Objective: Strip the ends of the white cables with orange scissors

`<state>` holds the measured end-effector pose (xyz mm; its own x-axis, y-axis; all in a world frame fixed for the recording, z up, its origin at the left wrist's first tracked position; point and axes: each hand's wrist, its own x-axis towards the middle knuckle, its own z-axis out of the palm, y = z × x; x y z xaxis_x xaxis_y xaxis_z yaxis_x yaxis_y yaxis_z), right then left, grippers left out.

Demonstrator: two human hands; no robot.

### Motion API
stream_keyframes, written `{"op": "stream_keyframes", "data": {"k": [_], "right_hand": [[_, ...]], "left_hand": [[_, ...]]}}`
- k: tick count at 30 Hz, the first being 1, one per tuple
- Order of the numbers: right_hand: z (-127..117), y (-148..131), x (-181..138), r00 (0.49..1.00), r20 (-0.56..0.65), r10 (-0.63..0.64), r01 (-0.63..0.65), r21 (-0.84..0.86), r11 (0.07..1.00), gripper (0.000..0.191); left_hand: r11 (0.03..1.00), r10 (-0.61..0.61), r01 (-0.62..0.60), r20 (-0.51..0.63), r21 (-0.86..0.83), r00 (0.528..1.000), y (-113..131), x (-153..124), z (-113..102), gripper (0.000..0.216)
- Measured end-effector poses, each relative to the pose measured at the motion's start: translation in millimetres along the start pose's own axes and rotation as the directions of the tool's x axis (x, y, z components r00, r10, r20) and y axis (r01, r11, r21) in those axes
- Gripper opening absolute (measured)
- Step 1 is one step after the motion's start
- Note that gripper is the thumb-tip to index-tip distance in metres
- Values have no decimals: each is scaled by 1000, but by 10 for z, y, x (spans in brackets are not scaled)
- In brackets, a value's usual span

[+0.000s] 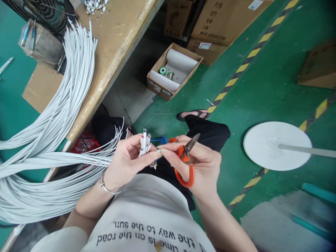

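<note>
A small bunch of white cables [144, 144] is pinched in my left hand [128, 155], their cut ends pointing up with coloured wire tips showing. My right hand [201, 162] carries orange-handled scissors [191, 175] hooked over its fingers, the blades pointing away to the upper right. Its thumb and forefinger meet the left thumb at one cable end; what exactly they pinch there is too small to tell. Long white cables [86, 159] run from the left hand across to the table. Another thick bundle of white cables [76, 70] lies on the tabletop.
The table [115, 45] fills the left, holding a black fan [49, 14], a wrapped block [43, 43] and small white parts [96, 5]. An open carton [174, 71] with solder spools stands on the floor near stacked boxes [223, 21]. A round white base [265, 147] stands right.
</note>
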<state>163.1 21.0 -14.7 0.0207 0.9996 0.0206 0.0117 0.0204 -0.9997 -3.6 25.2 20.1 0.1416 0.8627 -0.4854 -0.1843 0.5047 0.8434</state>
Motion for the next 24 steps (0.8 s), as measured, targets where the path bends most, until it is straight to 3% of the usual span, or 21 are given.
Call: {"op": "stream_keyframes", "data": {"k": [5, 8, 10, 13, 17, 20, 24], "right_hand": [[60, 49, -41, 962, -86, -257, 235, -209, 949, 13], [73, 80, -60, 947, -113, -300, 266, -247, 932, 14], [50, 112, -62, 961, -142, -236, 201, -224, 954, 15], [-52, 217, -60, 982, -184, -32, -3, -190, 982, 22], [-271, 415, -73, 913, -345, 219, -279, -134, 951, 23], [-393, 478, -94, 865, -449, 226, -299, -98, 949, 22], [-373, 375, -100, 911, -388, 138, -179, -72, 981, 12]], "left_hand": [[999, -12, 12, 10, 37, 1000, -44, -1, -12, 28], [999, -34, 33, 7, 36, 999, -84, -1, -31, 23], [999, 12, -12, -9, 35, 1000, -101, 6, -47, 17], [991, 133, -131, -85, 30, 987, -107, 24, -79, 9], [995, 71, -72, -31, -63, 997, -119, 43, -129, 14], [994, 51, -49, 23, -94, 998, -148, 51, -144, 16], [995, 12, -10, 16, -103, 1000, -177, 49, -108, 18]]}}
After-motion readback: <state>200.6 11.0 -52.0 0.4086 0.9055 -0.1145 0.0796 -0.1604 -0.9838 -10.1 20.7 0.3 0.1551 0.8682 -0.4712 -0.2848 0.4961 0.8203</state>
